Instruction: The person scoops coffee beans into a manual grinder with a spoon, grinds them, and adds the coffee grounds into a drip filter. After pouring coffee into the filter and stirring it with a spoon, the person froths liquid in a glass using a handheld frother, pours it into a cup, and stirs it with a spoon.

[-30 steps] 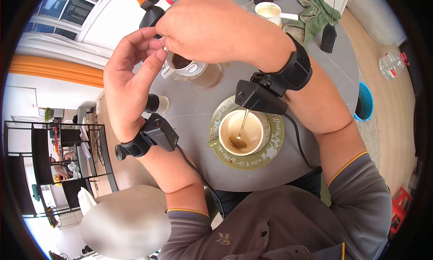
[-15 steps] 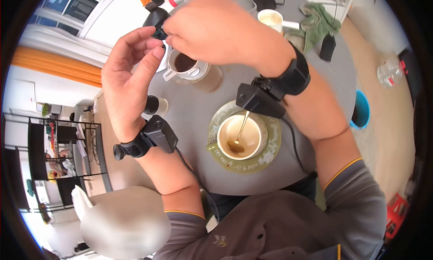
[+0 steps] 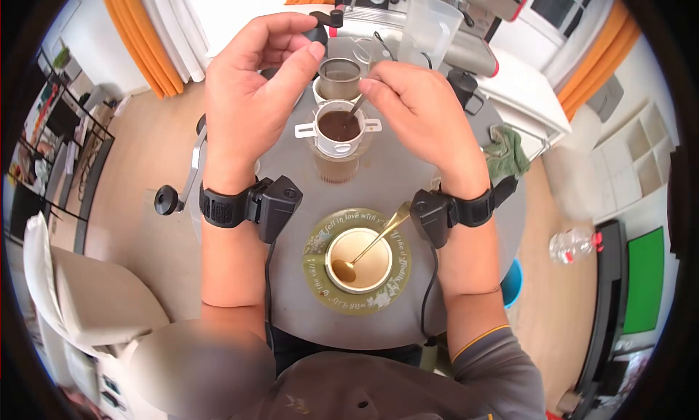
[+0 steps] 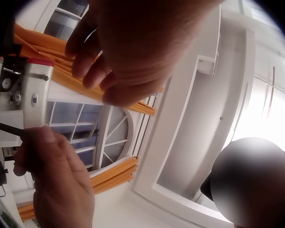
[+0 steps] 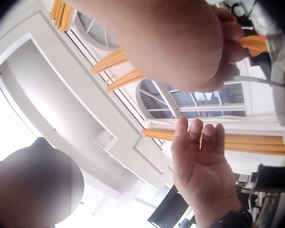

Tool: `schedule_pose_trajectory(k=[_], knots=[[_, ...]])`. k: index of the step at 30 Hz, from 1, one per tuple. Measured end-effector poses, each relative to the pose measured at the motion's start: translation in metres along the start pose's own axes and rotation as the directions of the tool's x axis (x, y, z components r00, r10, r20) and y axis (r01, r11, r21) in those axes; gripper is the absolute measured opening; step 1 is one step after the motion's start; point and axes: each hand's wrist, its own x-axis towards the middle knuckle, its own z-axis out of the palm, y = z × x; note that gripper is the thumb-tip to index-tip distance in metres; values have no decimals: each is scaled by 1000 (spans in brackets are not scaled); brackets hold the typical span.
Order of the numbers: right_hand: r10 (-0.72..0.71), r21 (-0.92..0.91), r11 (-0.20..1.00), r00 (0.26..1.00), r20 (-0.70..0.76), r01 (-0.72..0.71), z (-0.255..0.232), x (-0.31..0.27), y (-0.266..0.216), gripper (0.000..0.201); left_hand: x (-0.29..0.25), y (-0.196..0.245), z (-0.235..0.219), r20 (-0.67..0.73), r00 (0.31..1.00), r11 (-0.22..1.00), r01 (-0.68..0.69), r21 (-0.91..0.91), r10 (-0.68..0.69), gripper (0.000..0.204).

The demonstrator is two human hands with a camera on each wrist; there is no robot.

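Observation:
My right hand [image 3: 426,118] pinches a slim grey utensil handle [image 3: 357,104] between thumb and fingers. The handle slants into dark coffee in a white dripper [image 3: 341,144] with two side tabs, set on a ribbed glass server [image 3: 336,171]; its lower end is hidden in the liquid. In the left wrist view the same handle [image 4: 7,128] sticks out from the fingertips. My left hand [image 3: 251,103] hovers left of the dripper, palm inward, fingers loosely bent, holding nothing. In the right wrist view the left hand [image 5: 204,173] shows its bare palm.
Nearer me, a cream cup [image 3: 375,263] with a gold spoon [image 3: 378,238] stands on a green lettered plate [image 3: 315,278]. Behind the dripper are a metal-rimmed strainer [image 3: 340,72] and a black crank [image 3: 331,18]. A clear jug [image 3: 429,30], black mug [image 3: 464,88] and green cloth [image 3: 506,150] lie farther back.
The head view has swung round. My right hand has drawn apart from the left and now holds the utensil over the dripper. The left hand keeps its loosely bent pose.

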Motion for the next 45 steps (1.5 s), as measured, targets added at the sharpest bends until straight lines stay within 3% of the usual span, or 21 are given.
schedule_pose_trajectory(k=[5, 7, 8, 10, 14, 17, 19, 23, 26, 28, 31, 34, 37, 40, 45], knots=[[-13, -154, 988, 1000, 11, 14, 3, 2, 0, 26, 3, 4, -7, -114, 992, 998, -51, -22, 48, 23], [54, 19, 998, 997, 60, -55, 3, 1, -3, 24, 2, 6, -10, -56, 998, 999, -41, 21, 42, 25], [45, 13, 999, 996, 78, -47, 4, 2, -5, 24, 2, 4, -11, -76, 996, 999, -35, 19, 36, 25], [86, 89, 992, 996, -12, -85, 5, 3, -8, 22, 3, 2, -12, -85, 996, 999, -32, -8, 31, 24], [67, -2, 998, 998, 21, -67, 6, 3, -7, 20, 3, 2, -13, -97, 994, 999, -47, -13, 45, 24], [79, 50, 995, 994, 79, -83, 8, 3, -8, 19, 5, -1, -15, -99, 989, 994, -107, 18, 108, 24], [84, 145, 986, 996, 0, -83, 10, 3, -10, 19, 5, 1, -15, -106, 985, 990, -129, 62, 135, 23], [54, 81, 995, 998, -29, -52, 13, 3, -6, 18, 6, 1, -15, -120, 984, 991, -132, 30, 134, 23], [65, 88, 994, 996, 69, -71, 13, 1, -4, 21, 5, 4, -16, -106, 986, 991, -124, 44, 128, 22], [94, 190, 977, 995, 18, -96, 14, 1, -4, 21, 6, 12, -17, -88, 996, 998, -24, -51, 20, 20], [47, 95, 995, 998, -52, -42, 17, 3, -6, 18, 6, 15, -18, -80, 997, 997, 10, -71, -16, 20], [64, 101, 993, 998, 28, -66, 16, 3, -5, 18, 6, 8, -17, -78, 996, 996, -40, -86, 33, 20], [100, 186, 978, 995, -11, -96, 17, 3, -6, 18, 6, 9, -16, -74, 997, 998, -30, -61, 25, 20], [39, 98, 995, 997, -69, -32, 20, 5, -5, 18, 6, 9, -15, -74, 997, 997, -28, -68, 23, 20], [85, 163, 983, 996, -3, -83, 18, 4, -8, 18, 7, 6, -14, -50, 998, 997, -42, -68, 39, 20]])
